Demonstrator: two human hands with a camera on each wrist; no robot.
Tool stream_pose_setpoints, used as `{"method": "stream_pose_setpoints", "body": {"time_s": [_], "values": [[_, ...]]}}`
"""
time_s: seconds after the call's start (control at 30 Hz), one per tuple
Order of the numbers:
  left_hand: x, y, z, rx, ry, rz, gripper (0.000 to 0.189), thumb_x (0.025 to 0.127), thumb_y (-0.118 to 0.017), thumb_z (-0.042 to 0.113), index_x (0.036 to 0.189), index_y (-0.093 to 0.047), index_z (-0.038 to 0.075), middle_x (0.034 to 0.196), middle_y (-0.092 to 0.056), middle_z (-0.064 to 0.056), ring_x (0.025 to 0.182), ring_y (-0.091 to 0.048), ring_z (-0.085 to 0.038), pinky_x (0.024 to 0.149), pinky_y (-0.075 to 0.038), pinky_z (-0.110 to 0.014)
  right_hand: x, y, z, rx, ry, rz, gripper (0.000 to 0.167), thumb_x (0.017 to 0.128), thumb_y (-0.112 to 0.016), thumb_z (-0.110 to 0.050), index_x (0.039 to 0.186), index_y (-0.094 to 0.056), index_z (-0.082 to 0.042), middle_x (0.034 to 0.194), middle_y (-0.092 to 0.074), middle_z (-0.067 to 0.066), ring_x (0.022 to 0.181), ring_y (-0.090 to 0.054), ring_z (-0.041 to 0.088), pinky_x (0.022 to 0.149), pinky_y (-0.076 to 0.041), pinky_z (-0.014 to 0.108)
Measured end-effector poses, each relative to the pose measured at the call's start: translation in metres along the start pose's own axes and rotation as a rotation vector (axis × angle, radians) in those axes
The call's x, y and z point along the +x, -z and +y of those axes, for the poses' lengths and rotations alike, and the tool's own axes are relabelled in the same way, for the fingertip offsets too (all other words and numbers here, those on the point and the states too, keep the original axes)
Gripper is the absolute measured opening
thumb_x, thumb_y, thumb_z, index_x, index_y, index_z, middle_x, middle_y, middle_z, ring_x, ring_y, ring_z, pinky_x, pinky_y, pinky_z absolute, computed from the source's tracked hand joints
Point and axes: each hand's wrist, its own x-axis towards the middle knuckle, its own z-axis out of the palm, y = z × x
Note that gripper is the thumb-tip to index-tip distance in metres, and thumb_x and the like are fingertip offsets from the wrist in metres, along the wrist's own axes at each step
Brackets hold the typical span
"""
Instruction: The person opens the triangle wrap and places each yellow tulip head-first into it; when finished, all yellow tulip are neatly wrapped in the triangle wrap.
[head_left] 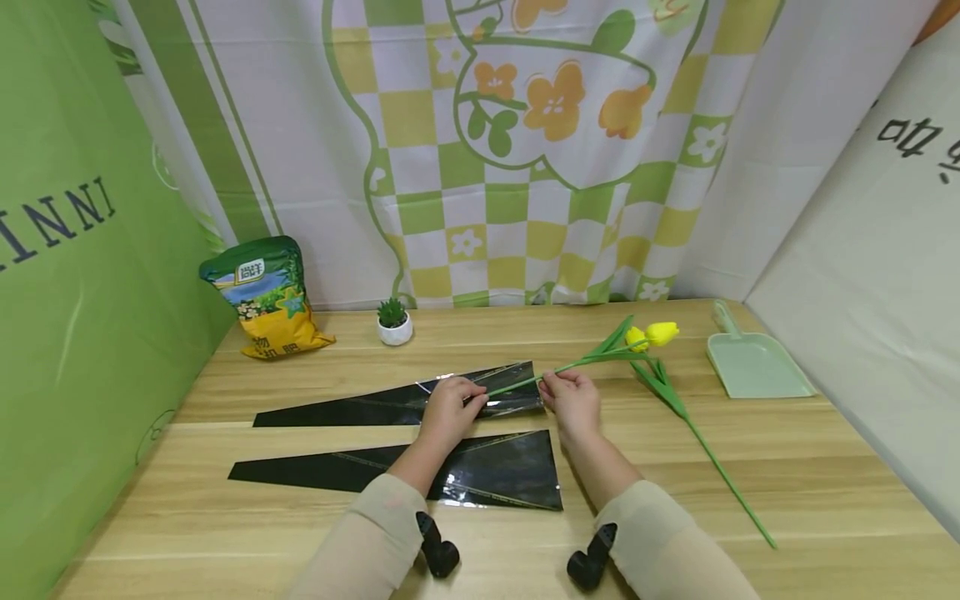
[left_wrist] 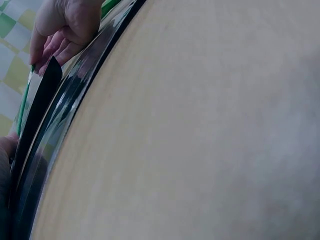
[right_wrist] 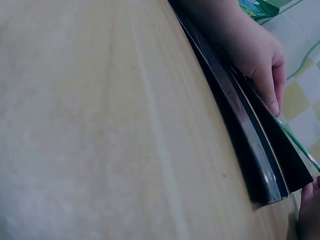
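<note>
My left hand (head_left: 452,410) pinches the lower stem of a yellow tulip (head_left: 592,358) over the far black flower sleeve (head_left: 337,411). My right hand (head_left: 573,406) pinches the same stem farther along, beside the sleeve's wide end; the left wrist view shows the green stem at its fingertips (left_wrist: 35,66). In the right wrist view, the left thumb presses the stem above the dark sleeve (right_wrist: 292,160). Toward the flowers, the held stem slants up to the right. A second black sleeve (head_left: 510,471) lies nearer, partly under the left forearm. Another tulip (head_left: 712,454) lies at right, blooms overlapping.
A green and yellow bag (head_left: 270,300) stands at the back left. Right of it sits a small potted succulent (head_left: 394,323). A pale green dustpan (head_left: 757,365) lies at the back right. A patterned curtain (head_left: 525,208) hangs behind the wooden table (head_left: 645,533).
</note>
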Motion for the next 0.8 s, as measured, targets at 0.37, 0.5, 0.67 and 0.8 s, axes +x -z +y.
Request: {"method": "stream_pose_setpoints", "body": {"time_s": [0.37, 0.5, 0.67, 0.8], "values": [[0.000, -0.001, -0.002, 0.000, -0.018, 0.014, 0.014, 0.089, -0.072, 0.016, 0.097, -0.078, 0.006, 0.097, -0.072, -0.007, 0.098, -0.064, -0.026, 0.091, -0.053, -0.040, -0.001, -0.007, -0.004, -0.105, -0.071, -0.038, 0.012, 0.092, -0.062, -0.001, 0.099, -0.055, 0.005, 0.074, -0.064, 0.001, 0.066, -0.063, 0.006, 0.060, -0.054, 0.014], [0.000, -0.001, -0.002, -0.004, -0.030, 0.030, 0.014, 0.088, -0.072, 0.015, 0.096, -0.078, 0.005, 0.096, -0.072, -0.008, 0.096, -0.065, -0.027, 0.090, -0.053, -0.040, -0.001, -0.006, -0.006, -0.115, -0.103, -0.061, 0.012, 0.093, -0.061, -0.002, 0.101, -0.055, 0.005, 0.080, -0.069, 0.006, 0.067, -0.065, 0.007, 0.061, -0.054, 0.014], [0.000, -0.002, -0.002, -0.001, -0.027, 0.019, 0.014, 0.088, -0.072, 0.015, 0.097, -0.078, 0.005, 0.096, -0.073, -0.007, 0.096, -0.065, -0.027, 0.090, -0.053, -0.041, 0.000, -0.004, -0.010, -0.138, -0.135, -0.120, 0.014, 0.095, -0.059, -0.004, 0.104, -0.056, 0.007, 0.092, -0.075, 0.015, 0.071, -0.068, 0.007, 0.060, -0.053, 0.013], [0.000, -0.002, -0.003, 0.009, -0.028, 0.015, 0.014, 0.088, -0.072, 0.015, 0.097, -0.078, 0.006, 0.095, -0.074, -0.007, 0.096, -0.065, -0.027, 0.090, -0.053, -0.040, 0.001, -0.003, -0.012, -0.141, -0.165, -0.160, 0.013, 0.096, -0.057, -0.004, 0.103, -0.057, 0.007, 0.084, -0.075, 0.007, 0.068, -0.068, 0.004, 0.058, -0.053, 0.012]]}}
